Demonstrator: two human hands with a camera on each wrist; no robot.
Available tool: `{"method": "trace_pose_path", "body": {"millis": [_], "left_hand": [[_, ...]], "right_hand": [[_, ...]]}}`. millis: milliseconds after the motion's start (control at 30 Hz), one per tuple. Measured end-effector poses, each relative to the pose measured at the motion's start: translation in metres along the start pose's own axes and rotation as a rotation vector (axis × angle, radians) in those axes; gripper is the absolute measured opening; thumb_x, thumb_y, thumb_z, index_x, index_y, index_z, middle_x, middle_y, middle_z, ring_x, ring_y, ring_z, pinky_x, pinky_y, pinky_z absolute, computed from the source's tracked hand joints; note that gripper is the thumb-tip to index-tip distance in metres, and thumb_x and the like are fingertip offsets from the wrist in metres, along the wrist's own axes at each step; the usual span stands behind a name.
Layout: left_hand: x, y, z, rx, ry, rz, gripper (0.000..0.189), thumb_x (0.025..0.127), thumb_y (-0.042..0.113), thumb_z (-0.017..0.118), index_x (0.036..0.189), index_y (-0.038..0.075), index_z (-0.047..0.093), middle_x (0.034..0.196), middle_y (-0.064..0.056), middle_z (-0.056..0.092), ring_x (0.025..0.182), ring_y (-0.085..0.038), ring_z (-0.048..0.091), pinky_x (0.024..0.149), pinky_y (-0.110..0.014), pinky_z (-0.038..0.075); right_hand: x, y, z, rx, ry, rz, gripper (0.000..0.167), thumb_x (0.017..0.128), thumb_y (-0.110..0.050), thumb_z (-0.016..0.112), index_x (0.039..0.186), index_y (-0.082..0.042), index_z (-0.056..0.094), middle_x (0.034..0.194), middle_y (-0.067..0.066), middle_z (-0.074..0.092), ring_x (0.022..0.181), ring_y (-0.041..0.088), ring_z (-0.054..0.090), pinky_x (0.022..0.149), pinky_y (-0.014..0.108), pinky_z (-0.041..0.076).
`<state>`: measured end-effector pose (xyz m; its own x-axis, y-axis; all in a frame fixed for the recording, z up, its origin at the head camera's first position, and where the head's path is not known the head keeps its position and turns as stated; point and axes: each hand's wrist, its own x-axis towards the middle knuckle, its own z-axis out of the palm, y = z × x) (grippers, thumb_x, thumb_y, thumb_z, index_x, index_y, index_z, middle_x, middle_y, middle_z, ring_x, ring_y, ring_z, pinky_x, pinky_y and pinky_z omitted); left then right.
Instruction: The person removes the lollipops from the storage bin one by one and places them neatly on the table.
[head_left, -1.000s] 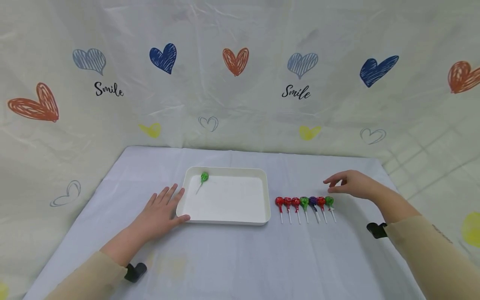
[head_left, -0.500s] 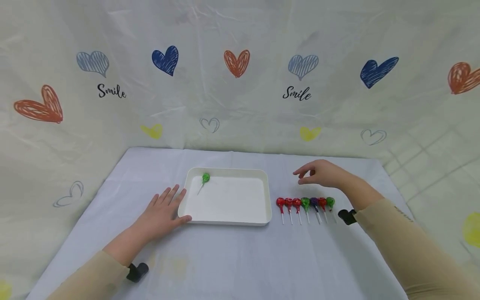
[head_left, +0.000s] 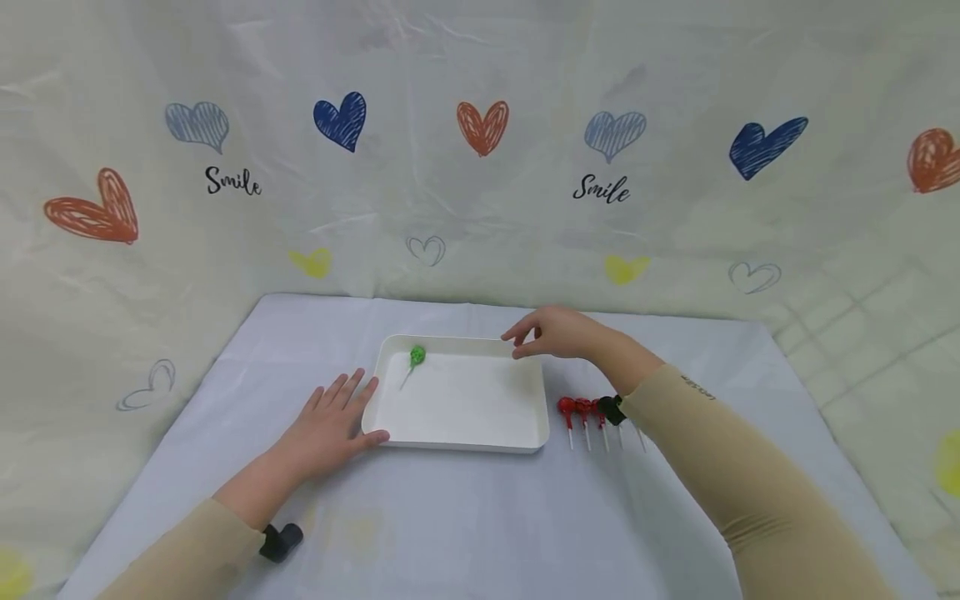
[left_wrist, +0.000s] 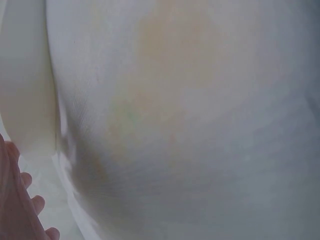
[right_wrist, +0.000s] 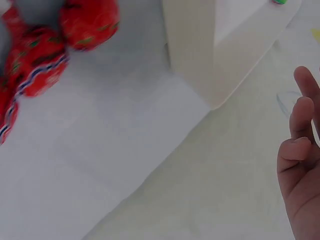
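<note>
A white rectangular tray [head_left: 465,404] lies on the table, with one green lollipop [head_left: 417,356] near its back left corner. My left hand [head_left: 322,429] rests at the tray's left side, fingers spread, thumb at the front left corner. Over the back right corner of the tray hovers my right hand [head_left: 558,332], its fingers loosely bent and holding nothing visible. To the right of the tray lies a row of lollipops, with red ones [head_left: 566,407] at its left end. My right forearm hides the row's right part. The right wrist view shows red wrapped lollipop heads [right_wrist: 90,22] close up.
A white cloth [head_left: 465,517] covers the table and has a faint yellowish stain [head_left: 356,533] at the front. Behind stands a pale curtain [head_left: 420,192] printed with hearts and "Smile". A dark wrist camera [head_left: 612,410] sits just above the lollipop row.
My right hand has swept left from above the right end of the lollipop row to the tray's back right corner. The left hand stays at the tray; the view shifted slightly.
</note>
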<state>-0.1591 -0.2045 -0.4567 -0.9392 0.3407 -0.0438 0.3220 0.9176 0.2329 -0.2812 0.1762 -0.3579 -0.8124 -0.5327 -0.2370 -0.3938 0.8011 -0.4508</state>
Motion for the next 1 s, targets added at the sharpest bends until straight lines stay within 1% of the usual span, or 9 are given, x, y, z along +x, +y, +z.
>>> {"method": "trace_pose_path", "body": {"millis": [133,200,267,333,433,533,600,767,1000], "left_hand": [[0.002,-0.002,0.003,0.01,-0.014,-0.01,0.101,0.087,0.078,0.046,0.159,0.013,0.019,0.165,-0.015,0.012,0.15,-0.039,0.011,0.117,-0.063,0.009],[0.002,-0.003,0.005,0.012,-0.015,-0.012,0.103,0.086,0.081,0.043,0.16,0.013,0.019,0.165,-0.015,0.011,0.15,-0.039,0.011,0.117,-0.062,0.009],[0.003,-0.003,0.005,0.004,-0.012,-0.012,0.104,0.085,0.081,0.044,0.159,0.013,0.02,0.165,-0.015,0.012,0.15,-0.039,0.011,0.117,-0.063,0.009],[0.004,-0.003,0.006,0.002,-0.01,-0.014,0.103,0.086,0.08,0.045,0.159,0.013,0.02,0.165,-0.014,0.012,0.15,-0.039,0.01,0.118,-0.062,0.009],[0.004,-0.003,0.005,0.008,-0.01,-0.018,0.102,0.086,0.079,0.045,0.159,0.013,0.02,0.165,-0.014,0.012,0.15,-0.039,0.01,0.118,-0.062,0.009],[0.005,-0.003,0.005,0.019,-0.02,-0.027,0.102,0.086,0.08,0.044,0.16,0.014,0.019,0.165,-0.014,0.011,0.15,-0.038,0.01,0.118,-0.062,0.009],[0.005,-0.002,0.004,0.019,-0.022,-0.028,0.102,0.086,0.08,0.044,0.159,0.014,0.02,0.165,-0.014,0.012,0.15,-0.038,0.01,0.118,-0.062,0.009],[0.004,-0.001,0.001,0.026,-0.024,-0.022,0.102,0.086,0.08,0.043,0.159,0.013,0.02,0.165,-0.014,0.012,0.15,-0.038,0.011,0.117,-0.063,0.01],[0.005,-0.004,0.004,0.03,-0.013,-0.014,0.102,0.086,0.082,0.04,0.159,0.014,0.02,0.165,-0.013,0.012,0.151,-0.037,0.011,0.118,-0.062,0.01]], "right_hand": [[0.024,-0.019,0.009,-0.005,-0.017,-0.049,0.037,0.089,-0.035,0.075,0.125,-0.025,0.071,0.102,-0.012,0.069,0.097,0.018,0.059,0.075,0.03,0.054],[0.033,-0.025,0.014,-0.02,-0.024,-0.076,0.038,0.089,-0.036,0.075,0.125,-0.025,0.071,0.101,-0.013,0.069,0.096,0.016,0.059,0.076,0.029,0.053],[0.043,-0.03,0.02,-0.035,-0.027,-0.099,0.038,0.089,-0.036,0.075,0.126,-0.026,0.071,0.099,-0.014,0.068,0.095,0.013,0.06,0.077,0.028,0.052],[0.051,-0.036,0.026,-0.056,-0.029,-0.114,0.038,0.089,-0.036,0.075,0.126,-0.026,0.071,0.097,-0.015,0.067,0.095,0.012,0.06,0.078,0.029,0.052],[0.062,-0.046,0.034,-0.095,-0.033,-0.129,0.039,0.09,-0.035,0.074,0.127,-0.025,0.07,0.098,-0.014,0.067,0.098,0.015,0.06,0.084,0.03,0.05],[0.072,-0.056,0.043,-0.15,-0.039,-0.139,0.04,0.09,-0.035,0.074,0.129,-0.025,0.068,0.102,-0.012,0.067,0.105,0.017,0.06,0.091,0.033,0.048],[0.079,-0.061,0.049,-0.203,-0.043,-0.142,0.042,0.091,-0.036,0.073,0.131,-0.027,0.067,0.106,-0.011,0.067,0.107,0.016,0.059,0.093,0.032,0.047],[0.094,-0.07,0.061,-0.325,-0.059,-0.137,0.045,0.092,-0.038,0.071,0.135,-0.032,0.063,0.112,-0.01,0.066,0.101,0.01,0.058,0.091,0.03,0.048],[0.108,-0.081,0.069,-0.377,-0.061,-0.174,0.043,0.095,-0.033,0.068,0.138,-0.028,0.061,0.119,-0.002,0.067,0.107,0.013,0.06,0.097,0.035,0.048]]}}
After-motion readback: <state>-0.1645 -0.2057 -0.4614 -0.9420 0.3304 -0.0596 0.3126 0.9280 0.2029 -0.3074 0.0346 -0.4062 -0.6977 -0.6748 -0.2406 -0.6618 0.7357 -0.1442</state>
